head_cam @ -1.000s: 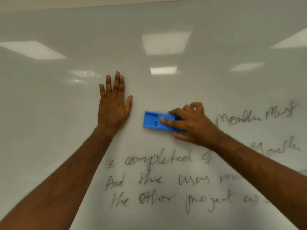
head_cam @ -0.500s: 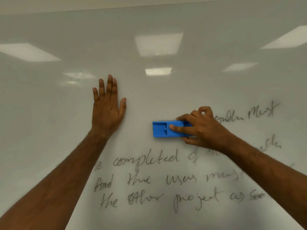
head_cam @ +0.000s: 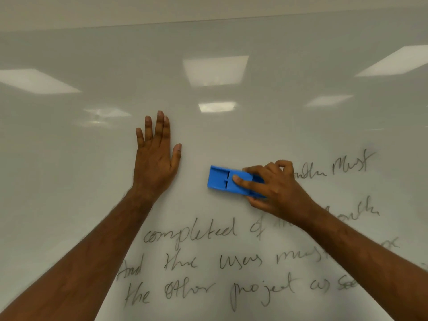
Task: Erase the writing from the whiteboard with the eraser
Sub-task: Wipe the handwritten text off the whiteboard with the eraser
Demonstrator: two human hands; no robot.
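A white whiteboard fills the view. A blue eraser is pressed flat against it near the middle, and my right hand grips its right end. My left hand lies flat on the board left of the eraser, fingers spread and pointing up, holding nothing. Black handwriting runs in several lines below and to the right of the eraser; my right forearm hides parts of it. The board left of the eraser and above it carries no writing.
The board's top edge meets a pale wall near the top of the view. Ceiling lights reflect as bright patches on the upper board.
My right hand slid the eraser to the right along the top line, wiping out the start of the word beside it. My left hand stayed flat on the board.
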